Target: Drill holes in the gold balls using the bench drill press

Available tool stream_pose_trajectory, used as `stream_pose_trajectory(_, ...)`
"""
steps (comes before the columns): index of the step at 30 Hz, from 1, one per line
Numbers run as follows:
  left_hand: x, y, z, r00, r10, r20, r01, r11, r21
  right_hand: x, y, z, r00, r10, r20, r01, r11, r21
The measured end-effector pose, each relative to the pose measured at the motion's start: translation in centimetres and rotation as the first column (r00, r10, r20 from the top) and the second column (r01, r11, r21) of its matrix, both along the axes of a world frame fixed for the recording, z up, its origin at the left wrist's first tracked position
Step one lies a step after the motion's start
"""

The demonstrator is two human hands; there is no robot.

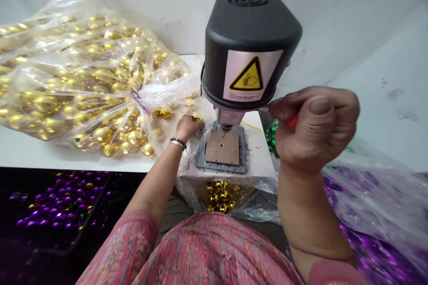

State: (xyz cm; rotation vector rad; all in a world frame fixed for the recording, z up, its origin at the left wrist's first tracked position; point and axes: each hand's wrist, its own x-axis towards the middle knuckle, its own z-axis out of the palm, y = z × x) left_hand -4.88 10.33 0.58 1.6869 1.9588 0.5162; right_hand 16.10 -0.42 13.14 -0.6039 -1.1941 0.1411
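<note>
- And here's the right hand [312, 131], up beside the machine, fingers curled tight around a red handle [293, 122], with only a bit of red peeking out between them!
- Across on the other side, the left hand [187, 128] is down low, fingertips right at a gold ball [196, 119] just left of the machine; whether they have a grip on it, I can't tell from here.
- Bracelets [178, 143] on that left wrist, pink patterned sleeves on both arms.
- Centre stage, the black machine [250, 26] towers over the tabletop [33, 151], near its right edge, a yellow warning triangle [249, 75] on its front.
- Beneath its head, a brown plate [222, 155] with a small hole lies on the grey base [243, 149], close to the front edge of the tabletop, dark crumbs scattered around.
- What a sack on the left! A clear plastic bag [83, 75] packed with gold balls fills that side, reaching towards the back edge, its neck gathered by a purple tie [140, 100] and pointing at the machine.
- Below the front edge, more gold pieces [220, 196] glitter in front of the person's lap.
- Past the right edge, green balls [272, 138] show behind the right wrist, and purple shiny pieces [377, 249] lie under clear plastic.
- Lower left, below the tabletop, purple balls [60, 200] gleam with a few gold ones among them.
</note>
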Motion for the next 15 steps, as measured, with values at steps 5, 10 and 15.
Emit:
stream_pose_trajectory(5,-2.6,-6.1,0.4,0.901,-0.216,0.377,0.172,0.974,0.146,-0.1,0.1,-0.3,0.999,0.032,-0.015,-0.032,0.999,0.022)
stream_pose_trajectory(10,-3.1,-10.0,-0.2,0.499,-0.16,0.851,0.265,0.964,0.026,-0.1,0.4,0.4,0.999,0.03,-0.032,-0.029,0.999,0.037)
stream_pose_trajectory(15,-1.2,-10.9,-0.4,0.123,0.035,0.992,0.264,0.962,-0.067,0.1,2.1,3.1,0.991,0.12,-0.063,-0.124,0.99,-0.064)
